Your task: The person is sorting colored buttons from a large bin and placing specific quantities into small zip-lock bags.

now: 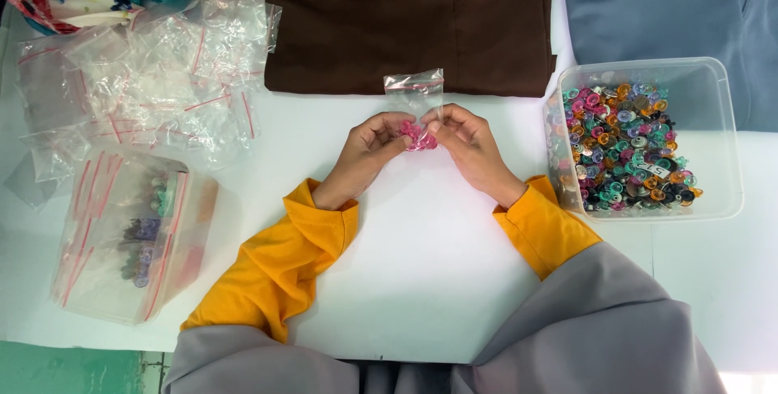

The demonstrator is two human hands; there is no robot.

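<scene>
Near the tabletop's far edge, your left hand (369, 147) and right hand (466, 141) pinched a small zip bag (416, 110) of pink buttons (418, 136); filling seemed finished, so sealing called for pressing its strip.

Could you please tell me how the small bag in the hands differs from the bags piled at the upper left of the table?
The small bag holds pink pieces; the piled bags look empty. The small bag is held up between the left hand and right hand; the piled bags lie loose and crumpled. Both are clear plastic with red-lined tops.
</scene>
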